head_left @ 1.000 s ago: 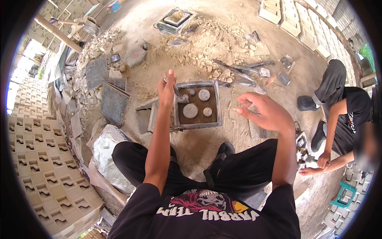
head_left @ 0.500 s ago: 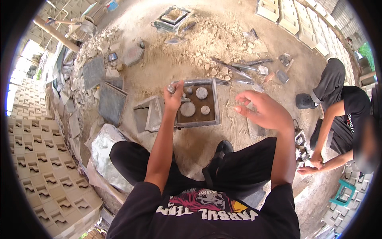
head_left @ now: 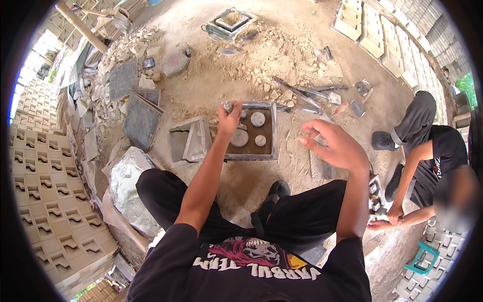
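A square metal mould [head_left: 274, 132] lies on the sandy ground before me. Its brown floor carries several grey round discs, among them a large disc [head_left: 258, 119] and a small disc [head_left: 260, 140]. Over the mould's left side, my left hand [head_left: 230, 120] is closed round a grey, round-ended handle [head_left: 228, 106]; the lower part of that tool is mostly hidden by my fingers. To the right of the mould, my right hand [head_left: 332, 145] hovers with its fingers loosely bent and the thumb apart, holding nothing.
Left of the mould lies a concrete block piece [head_left: 197, 141]. Dark slabs [head_left: 143, 121] and rubble are farther left. Beyond the mould are a sand heap [head_left: 261, 55], metal bars [head_left: 297, 94] and another mould [head_left: 229, 23]. A co-worker [head_left: 427, 156] crouches at right; pale blocks [head_left: 60, 191] stand stacked left.
My left hand has shifted slightly right over the mould, still gripping the handle. My right hand has moved a little lower with similarly bent fingers. The whole view has shifted slightly.
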Available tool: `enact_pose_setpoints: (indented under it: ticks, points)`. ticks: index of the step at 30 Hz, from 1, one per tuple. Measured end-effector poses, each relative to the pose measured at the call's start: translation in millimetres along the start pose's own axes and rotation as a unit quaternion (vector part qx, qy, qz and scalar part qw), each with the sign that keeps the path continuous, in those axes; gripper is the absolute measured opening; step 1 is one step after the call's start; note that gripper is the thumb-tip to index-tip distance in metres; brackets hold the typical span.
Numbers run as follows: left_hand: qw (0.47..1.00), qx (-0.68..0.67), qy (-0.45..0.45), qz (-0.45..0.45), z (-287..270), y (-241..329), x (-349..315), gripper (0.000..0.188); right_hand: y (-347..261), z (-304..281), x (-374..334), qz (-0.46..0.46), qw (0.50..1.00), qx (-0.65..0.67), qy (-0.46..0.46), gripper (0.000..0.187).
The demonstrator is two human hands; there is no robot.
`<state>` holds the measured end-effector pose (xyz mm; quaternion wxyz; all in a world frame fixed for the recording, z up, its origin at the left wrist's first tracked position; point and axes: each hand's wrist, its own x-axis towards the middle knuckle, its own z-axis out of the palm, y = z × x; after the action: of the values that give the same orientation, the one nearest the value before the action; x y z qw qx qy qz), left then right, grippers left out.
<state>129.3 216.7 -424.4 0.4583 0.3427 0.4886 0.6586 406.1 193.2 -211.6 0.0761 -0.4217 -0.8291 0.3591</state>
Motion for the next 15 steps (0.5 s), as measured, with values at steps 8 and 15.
enact_pose_setpoints:
  ticks: [8,15]
  points:
    - [0.999,-0.013,-0.035,-0.027,7.2,-11.2,1.6,0.031,-3.7,-1.1,-0.4,0.004,1.0,0.007,0.002,0.041]
    - [0.985,0.041,-0.148,-0.078,7.0,-3.3,-0.7,0.024,-3.8,-2.9,-1.0,0.009,1.0,0.016,0.001,0.047]
